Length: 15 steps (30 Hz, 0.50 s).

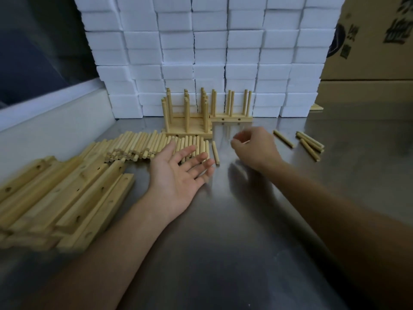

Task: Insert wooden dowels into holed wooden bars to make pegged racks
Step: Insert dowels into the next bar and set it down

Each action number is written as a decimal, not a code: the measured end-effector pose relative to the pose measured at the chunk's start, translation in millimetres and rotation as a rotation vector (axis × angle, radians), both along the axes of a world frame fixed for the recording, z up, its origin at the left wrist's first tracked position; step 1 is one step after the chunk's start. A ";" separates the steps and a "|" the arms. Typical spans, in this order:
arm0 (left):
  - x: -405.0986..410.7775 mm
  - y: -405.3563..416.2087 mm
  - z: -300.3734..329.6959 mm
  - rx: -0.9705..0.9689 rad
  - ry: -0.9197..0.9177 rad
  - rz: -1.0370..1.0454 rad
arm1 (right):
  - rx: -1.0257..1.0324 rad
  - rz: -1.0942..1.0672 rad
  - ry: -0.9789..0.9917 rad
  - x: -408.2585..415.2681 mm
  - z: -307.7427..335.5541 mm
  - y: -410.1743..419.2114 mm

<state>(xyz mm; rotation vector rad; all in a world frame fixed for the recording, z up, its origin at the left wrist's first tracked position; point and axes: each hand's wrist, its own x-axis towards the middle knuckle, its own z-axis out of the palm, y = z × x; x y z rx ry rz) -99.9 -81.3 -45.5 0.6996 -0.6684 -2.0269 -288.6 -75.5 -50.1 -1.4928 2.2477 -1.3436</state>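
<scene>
The person's left hand (178, 173) lies palm up on the steel table (234, 231), fingers straight and relaxed, holding nothing, its fingertips over the near edge of the loose dowel pile (143, 145). One single dowel (215, 152) lies just beside those fingertips. The right hand (254, 146) hovers a little farther back with fingers curled inward; it is blurred, so whether it pinches anything I cannot tell. A few stray dowels (309, 143) lie to its right. Holed wooden bars (67, 198) are stacked at the left. Finished pegged racks (201, 117) stand upright against a wall of white foam blocks (201, 45), with cardboard boxes (368, 41) to the right.
</scene>
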 end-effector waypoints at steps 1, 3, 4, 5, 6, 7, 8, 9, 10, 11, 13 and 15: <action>-0.8 1.3 1.3 -0.018 -0.026 0.005 | -0.014 0.009 -0.079 6.2 -4.5 7.2; -3.8 4.8 4.8 -0.080 -0.121 0.011 | -0.058 0.009 -0.177 15.5 -13.0 21.3; -4.9 6.4 6.6 -0.145 -0.204 0.018 | -0.073 0.017 -0.178 18.6 -16.8 27.1; -5.4 7.7 8.3 -0.251 -0.322 0.038 | -0.077 0.035 -0.157 21.3 -19.6 32.1; -5.0 7.6 9.1 -0.407 -0.482 0.071 | -0.072 0.057 -0.127 23.2 -21.1 36.4; -3.6 6.6 9.2 -0.606 -0.687 0.120 | -0.063 0.076 -0.098 24.8 -21.1 40.0; -0.2 4.5 8.9 -0.824 -0.922 0.181 | -0.057 0.086 -0.079 25.9 -20.6 41.8; 4.3 2.3 7.8 -1.020 -1.170 0.245 | -0.048 0.089 -0.064 26.7 -20.0 43.0; 9.2 0.2 5.7 -1.152 -1.413 0.305 | -0.032 0.086 -0.039 27.5 -19.5 43.3; 13.5 -1.3 3.2 -1.198 -1.636 0.329 | -0.010 0.086 -0.001 28.5 -18.8 44.0; 16.9 -1.6 -1.2 -1.091 -1.983 0.212 | 0.018 0.095 0.059 29.1 -19.0 45.0; 16.2 1.8 -4.5 -0.974 -2.107 0.090 | 0.020 0.098 0.076 28.9 -19.2 46.1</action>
